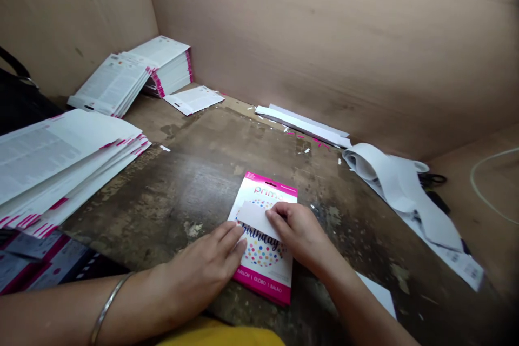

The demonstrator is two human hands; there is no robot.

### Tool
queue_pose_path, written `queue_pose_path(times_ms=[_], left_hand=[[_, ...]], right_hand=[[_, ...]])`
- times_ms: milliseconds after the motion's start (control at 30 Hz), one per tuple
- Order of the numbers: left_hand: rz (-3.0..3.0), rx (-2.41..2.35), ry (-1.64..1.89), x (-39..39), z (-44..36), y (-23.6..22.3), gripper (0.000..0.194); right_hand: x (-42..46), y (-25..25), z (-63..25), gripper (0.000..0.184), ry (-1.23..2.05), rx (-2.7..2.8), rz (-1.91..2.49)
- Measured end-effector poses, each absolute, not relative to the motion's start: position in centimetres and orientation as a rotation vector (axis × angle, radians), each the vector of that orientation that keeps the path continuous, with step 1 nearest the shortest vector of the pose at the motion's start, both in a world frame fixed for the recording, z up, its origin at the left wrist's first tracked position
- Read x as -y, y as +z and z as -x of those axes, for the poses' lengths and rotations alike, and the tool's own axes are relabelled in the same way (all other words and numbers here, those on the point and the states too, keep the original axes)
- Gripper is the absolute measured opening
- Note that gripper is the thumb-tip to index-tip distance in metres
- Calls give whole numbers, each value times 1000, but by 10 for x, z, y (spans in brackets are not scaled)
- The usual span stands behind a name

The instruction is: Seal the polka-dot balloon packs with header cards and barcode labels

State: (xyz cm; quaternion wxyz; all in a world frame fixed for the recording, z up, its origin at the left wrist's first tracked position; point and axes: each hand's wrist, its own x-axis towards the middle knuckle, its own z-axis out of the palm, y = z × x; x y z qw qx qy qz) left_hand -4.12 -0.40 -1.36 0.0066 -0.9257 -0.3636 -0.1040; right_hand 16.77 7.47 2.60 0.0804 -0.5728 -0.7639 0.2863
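Note:
A balloon packet [267, 275] lies on the dark table in front of me, white with pink bands, coloured dots and the word "birthday". Over its middle is a small blank white slip of paper [255, 216], which hides part of the print. My right hand [298, 230] pinches the slip's right end between thumb and fingers. At the packet's left edge, my left hand [211, 257] has its fingers drawn together, with the fingertips at the slip's lower left corner. Whether the slip is stuck to the packet I cannot tell.
Stacks of white-backed packets stand at the left [65, 146] and the back left [162, 59]; one single packet [194, 99] lies near them. A curled label strip [397, 178] runs along the right, by black scissors [433, 178]. Folded white strips [302, 124] lie along the wooden wall.

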Motion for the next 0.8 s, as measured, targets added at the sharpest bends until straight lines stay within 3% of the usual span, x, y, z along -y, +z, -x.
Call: queue_pose_path(times_ms=[567,700,800], left_hand=[[3013,1135,-282,-8,46,-16,27],[2996,1100,-315,-10,44,-15,25],[3004,1093,-329,-10,43,-15,25]], right_hand=[[-79,20,-157,29,612,2488,1781],[-64,24,-153,10,374,2479,1785],[-41,19,-154,29,106,2539,1554]])
